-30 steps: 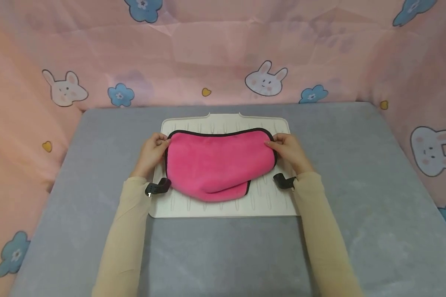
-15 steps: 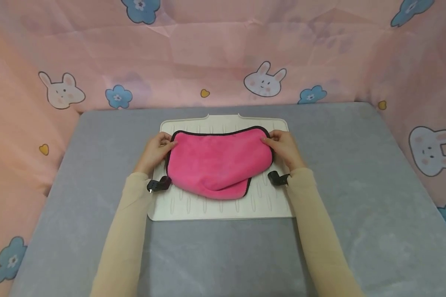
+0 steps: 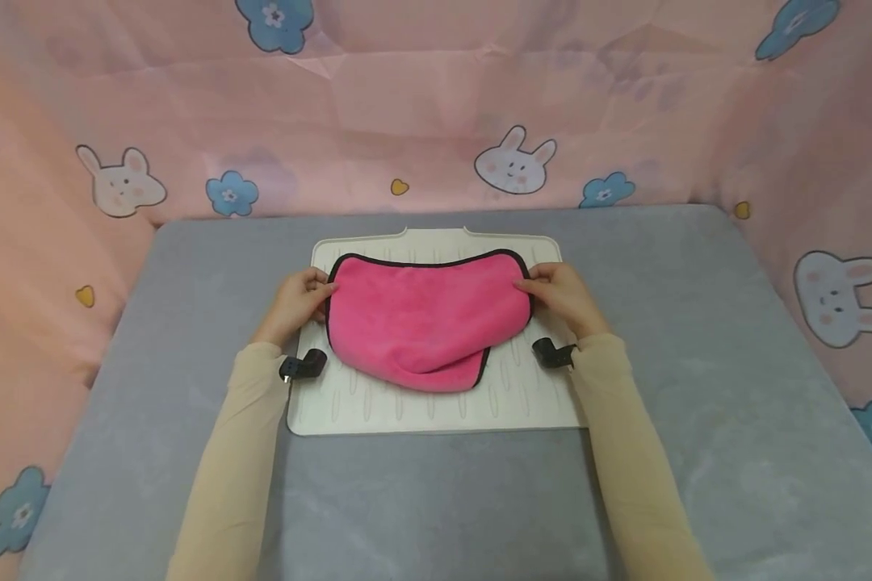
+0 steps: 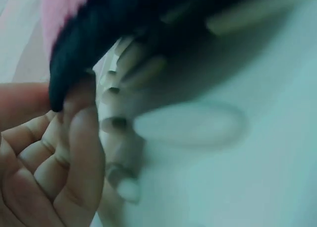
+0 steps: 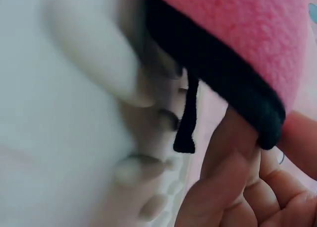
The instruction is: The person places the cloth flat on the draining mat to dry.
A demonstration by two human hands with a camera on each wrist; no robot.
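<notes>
A pink plush cloth [image 3: 429, 319] with black edging hangs folded between both hands, over a white ribbed tray [image 3: 436, 415]. My left hand [image 3: 293, 303] pinches its upper left edge between thumb and fingers. At the upper right edge, my right hand [image 3: 563, 294] pinches it the same way. The cloth's lower part curls back on itself, with one black-edged corner showing at lower right. In the left wrist view, the black edging [image 4: 74, 63] sits between thumb and fingertips. A thin black loop [image 5: 187, 118] dangles from the edging beside the right fingers.
The tray lies on a grey table [image 3: 436, 508], its tabbed side at the far edge. Behind and at both sides hangs a pink curtain [image 3: 407, 97] printed with rabbits and flowers. Dark wrist cameras [image 3: 303, 365] project inward from the sleeves, close over the tray.
Both hands keep their pinch on the cloth. They drew slightly together, then spread a little apart again, and the cloth's lower fold shifted slightly.
</notes>
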